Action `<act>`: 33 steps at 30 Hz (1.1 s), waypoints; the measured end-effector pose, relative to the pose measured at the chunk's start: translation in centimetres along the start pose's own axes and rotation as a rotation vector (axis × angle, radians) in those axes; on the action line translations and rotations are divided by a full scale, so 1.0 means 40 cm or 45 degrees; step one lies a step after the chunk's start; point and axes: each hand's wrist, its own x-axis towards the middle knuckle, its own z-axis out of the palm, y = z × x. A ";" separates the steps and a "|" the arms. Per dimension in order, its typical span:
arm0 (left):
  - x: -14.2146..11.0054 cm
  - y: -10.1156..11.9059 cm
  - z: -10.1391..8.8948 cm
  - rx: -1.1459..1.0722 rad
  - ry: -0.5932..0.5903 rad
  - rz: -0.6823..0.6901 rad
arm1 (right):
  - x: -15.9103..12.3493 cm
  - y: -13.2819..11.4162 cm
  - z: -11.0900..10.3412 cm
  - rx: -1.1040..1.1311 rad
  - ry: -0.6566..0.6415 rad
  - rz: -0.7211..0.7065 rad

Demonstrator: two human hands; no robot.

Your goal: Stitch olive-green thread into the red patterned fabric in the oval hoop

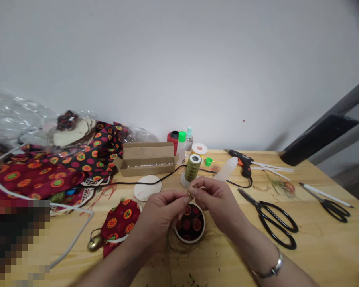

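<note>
My left hand (pixel 164 209) and my right hand (pixel 214 199) meet in the middle, thumbs and fingertips pinched together. Between them is a thin olive-brown thread (pixel 191 197), mostly hidden by the fingers. Just below lies a round disc covered in dark patterned fabric (pixel 190 229) with a pale rim, partly behind my left hand. Loose strands of thread (pixel 182 248) curl around its lower edge. Behind my fingertips stands a spool of olive thread (pixel 193 169). A dark red patterned fabric piece (pixel 122 219) lies left of my left hand, beside a brass bell (pixel 95 242).
Large black-handled scissors (pixel 277 223), smaller scissors (pixel 332 207) and a glue gun (pixel 242 161) lie to the right. An open cardboard box (pixel 149 164), a white disc (pixel 147 187) and a green-capped bottle (pixel 182 147) are behind. Patterned cloth (pixel 77 155) heaps up at left.
</note>
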 end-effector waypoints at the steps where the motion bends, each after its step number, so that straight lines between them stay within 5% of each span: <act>1: 0.000 0.000 0.000 0.000 -0.003 -0.005 | 0.000 -0.001 0.000 -0.003 0.001 -0.006; 33: 0.000 -0.003 -0.003 -0.062 -0.085 -0.059 | -0.001 -0.013 -0.005 -0.094 0.038 -0.062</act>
